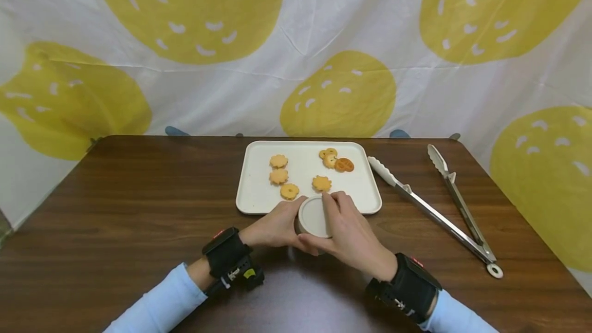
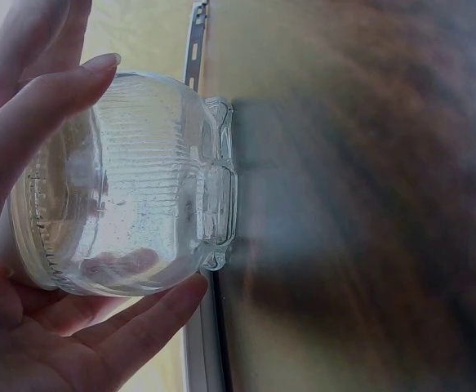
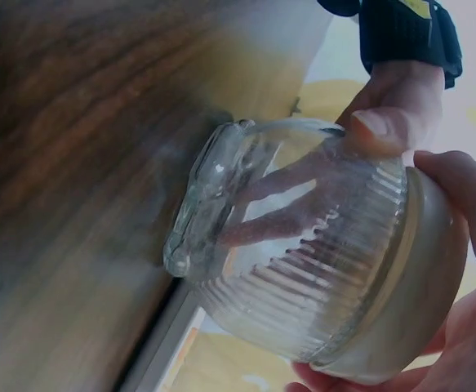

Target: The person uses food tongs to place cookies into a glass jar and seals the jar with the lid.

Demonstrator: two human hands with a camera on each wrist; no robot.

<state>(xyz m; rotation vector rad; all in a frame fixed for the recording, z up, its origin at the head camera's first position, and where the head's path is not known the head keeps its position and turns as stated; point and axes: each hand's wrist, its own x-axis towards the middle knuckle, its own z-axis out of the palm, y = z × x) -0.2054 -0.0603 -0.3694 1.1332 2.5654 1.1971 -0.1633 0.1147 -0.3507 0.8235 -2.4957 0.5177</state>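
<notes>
A clear ribbed glass jar (image 2: 144, 184) with a pale round lid (image 1: 315, 218) stands at the front edge of the tray in the head view, its base close to the tabletop. My left hand (image 1: 276, 223) grips the jar's body, thumb on one side and fingers on the other. Around the lid curl the fingers of my right hand (image 1: 353, 238). In the right wrist view the lid sits on the jar's mouth, and the left fingers show through the glass.
Behind the jar lies a white tray (image 1: 252, 197) bearing scalloped biscuits (image 1: 279, 177) on its left, another biscuit (image 1: 321, 183) near the middle, and a small cluster with a brown cracker (image 1: 344, 165) at right. Spread metal tongs (image 1: 439, 219) lie right of it on the wooden table (image 1: 139, 209).
</notes>
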